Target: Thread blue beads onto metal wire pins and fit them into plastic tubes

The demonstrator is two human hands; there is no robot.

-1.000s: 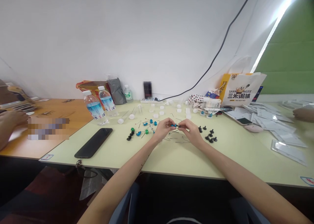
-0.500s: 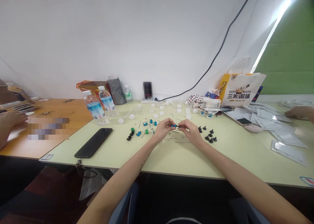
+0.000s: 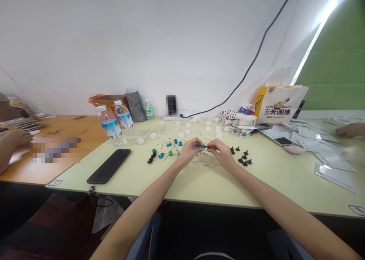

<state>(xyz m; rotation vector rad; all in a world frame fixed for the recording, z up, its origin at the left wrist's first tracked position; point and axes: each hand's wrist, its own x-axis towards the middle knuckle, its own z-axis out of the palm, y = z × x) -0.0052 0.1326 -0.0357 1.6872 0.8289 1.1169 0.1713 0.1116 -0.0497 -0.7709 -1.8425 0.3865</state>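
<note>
Over the middle of the pale green table (image 3: 188, 180), my left hand (image 3: 190, 150) pinches a small blue part (image 3: 201, 146). My right hand (image 3: 219, 150) faces it, its fingers closed on a small black part (image 3: 207, 147) that meets the blue one. Thin metal pins (image 3: 210, 165) lie beneath and around both hands. Left of my hands are several blue pieces (image 3: 176, 141), green pieces (image 3: 170, 153) and a row of black pieces (image 3: 150, 160). Several black knob-like pieces (image 3: 245, 163) stand to the right of my right hand.
A black phone (image 3: 109, 166) and two water bottles (image 3: 111, 127) are at the left. White caps (image 3: 188, 131) and clear tubes lie behind my hands. A paper bag (image 3: 282, 104) and flat clear packets (image 3: 335, 176) are at the right. Other people's hands show at both edges.
My two hands hold nearly the same place and grip. At the right edge another person's hand has shifted slightly to the right; the hand at the left edge has moved a little.
</note>
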